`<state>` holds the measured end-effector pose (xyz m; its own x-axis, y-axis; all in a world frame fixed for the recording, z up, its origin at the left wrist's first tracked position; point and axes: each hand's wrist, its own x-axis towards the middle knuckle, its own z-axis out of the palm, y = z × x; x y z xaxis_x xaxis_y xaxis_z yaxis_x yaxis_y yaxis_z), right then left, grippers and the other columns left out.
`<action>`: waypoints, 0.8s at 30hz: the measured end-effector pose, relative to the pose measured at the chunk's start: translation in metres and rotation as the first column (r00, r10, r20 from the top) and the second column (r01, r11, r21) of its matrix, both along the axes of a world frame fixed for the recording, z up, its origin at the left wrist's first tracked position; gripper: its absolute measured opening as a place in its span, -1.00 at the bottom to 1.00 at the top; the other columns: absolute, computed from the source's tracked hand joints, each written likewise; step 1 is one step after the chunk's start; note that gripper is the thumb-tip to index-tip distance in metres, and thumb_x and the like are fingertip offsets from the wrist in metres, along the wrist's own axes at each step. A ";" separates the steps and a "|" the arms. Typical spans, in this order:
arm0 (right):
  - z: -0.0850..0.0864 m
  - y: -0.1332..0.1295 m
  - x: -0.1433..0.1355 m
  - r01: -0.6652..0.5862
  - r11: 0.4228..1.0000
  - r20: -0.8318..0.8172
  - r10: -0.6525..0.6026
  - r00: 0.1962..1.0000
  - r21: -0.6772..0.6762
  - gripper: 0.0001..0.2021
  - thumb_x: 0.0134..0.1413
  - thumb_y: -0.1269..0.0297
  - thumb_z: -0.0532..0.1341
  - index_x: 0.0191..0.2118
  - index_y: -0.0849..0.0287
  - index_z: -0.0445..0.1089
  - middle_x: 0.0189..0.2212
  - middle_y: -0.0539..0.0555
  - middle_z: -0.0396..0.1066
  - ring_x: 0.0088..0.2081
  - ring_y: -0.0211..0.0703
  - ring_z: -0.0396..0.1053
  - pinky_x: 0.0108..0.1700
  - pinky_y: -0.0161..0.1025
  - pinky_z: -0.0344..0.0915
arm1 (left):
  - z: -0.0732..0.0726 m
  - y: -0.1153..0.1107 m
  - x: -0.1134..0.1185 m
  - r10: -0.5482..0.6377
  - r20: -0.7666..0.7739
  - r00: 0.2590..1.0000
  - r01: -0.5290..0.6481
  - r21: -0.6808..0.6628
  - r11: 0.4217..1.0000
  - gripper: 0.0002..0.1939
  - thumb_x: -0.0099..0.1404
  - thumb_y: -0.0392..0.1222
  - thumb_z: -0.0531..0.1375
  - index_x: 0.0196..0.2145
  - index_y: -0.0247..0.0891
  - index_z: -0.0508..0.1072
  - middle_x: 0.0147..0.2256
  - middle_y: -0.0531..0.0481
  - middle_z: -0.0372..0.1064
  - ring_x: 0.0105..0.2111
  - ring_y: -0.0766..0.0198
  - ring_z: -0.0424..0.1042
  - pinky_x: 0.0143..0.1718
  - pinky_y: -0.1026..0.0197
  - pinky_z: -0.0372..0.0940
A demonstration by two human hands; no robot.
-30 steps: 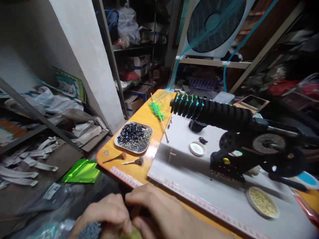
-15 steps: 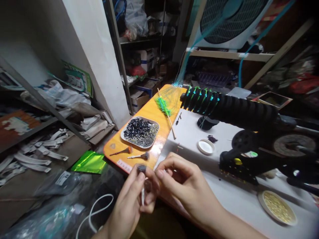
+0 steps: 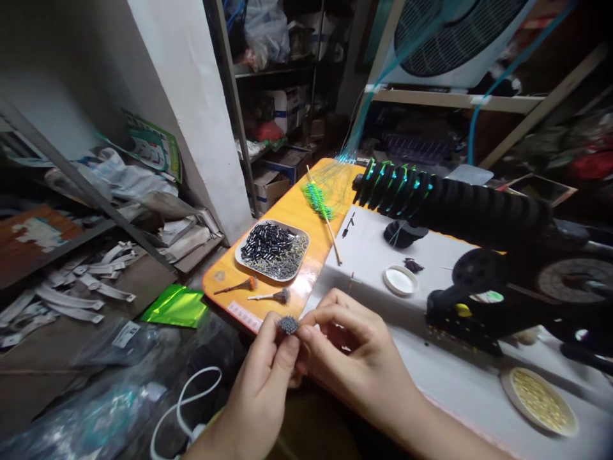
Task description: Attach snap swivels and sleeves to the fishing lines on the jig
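My left hand (image 3: 268,367) is closed round a small bundle whose dark grey, beaded-looking head (image 3: 288,325) shows above the thumb. Thumb and forefinger of my right hand (image 3: 352,348) are pinched together at the right side of that head; what they hold, if anything, is too small to name. Beyond my hands, a grey-headed bundle with a white stem (image 3: 271,296) and an orange-headed one with a dark stem (image 3: 238,285) lie on the orange table (image 3: 287,198). Behind them a square tray (image 3: 238,253) holds black tubes and small grey pieces.
A black ribbed machine (image 3: 479,211) with green strands stands at the right. A round white dish (image 3: 401,281) and a dish of gold pieces (image 3: 514,396) rest on the white surface. A green fluffy stick (image 3: 336,246) lies behind the tray. Shelves (image 3: 242,128) rise behind.
The grey head has tilted up toward the camera, and the white stem below it is now hidden. My right fingertips have come up against it. The view has shifted slightly.
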<state>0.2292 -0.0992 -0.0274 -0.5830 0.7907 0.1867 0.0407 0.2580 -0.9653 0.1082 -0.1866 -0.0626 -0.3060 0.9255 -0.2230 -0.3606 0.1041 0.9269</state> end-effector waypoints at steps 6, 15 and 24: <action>0.001 0.003 0.001 0.009 1.000 -0.051 -0.010 0.999 -0.019 -0.83 0.19 0.23 0.29 -0.38 0.16 0.55 -0.46 0.03 0.38 -0.40 -0.24 0.32 -0.37 -0.30 0.23 | -0.002 0.003 0.001 0.062 0.126 0.990 -0.079 0.134 0.988 -0.70 0.40 0.06 0.18 -0.33 -0.23 0.32 -0.52 0.16 0.14 -0.57 0.47 0.10 -0.58 0.44 0.06; 0.007 -0.002 0.001 -0.022 0.963 -0.179 -0.028 0.983 -0.268 -0.82 0.13 0.13 0.36 -0.41 0.09 0.58 -0.47 -0.04 0.31 -0.41 -0.32 0.26 -0.35 -0.36 0.24 | 0.001 -0.004 0.010 0.167 -0.054 0.984 -0.153 0.204 0.967 -0.67 0.46 0.03 0.08 -0.40 -0.21 0.26 -0.51 0.13 0.13 -0.51 0.40 0.15 -0.49 0.36 0.11; 0.013 -0.002 0.004 -0.021 0.981 -0.206 -0.020 0.978 -0.194 -0.92 0.15 0.25 0.36 -0.36 0.04 0.61 -0.42 -0.03 0.33 -0.38 -0.33 0.37 -0.32 -0.39 0.35 | 0.009 -0.003 0.016 0.151 -0.066 0.986 -0.145 0.082 0.986 -0.65 0.39 0.14 0.15 -0.33 -0.21 0.29 -0.53 0.16 0.13 -0.53 0.43 0.13 -0.49 0.35 0.07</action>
<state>0.2329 -0.1013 -0.0144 -0.5486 0.8232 0.1459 -0.1648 0.0646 -0.9842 0.1238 -0.1896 -0.0537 -0.4535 0.8823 -0.1260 -0.2990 -0.0174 0.9541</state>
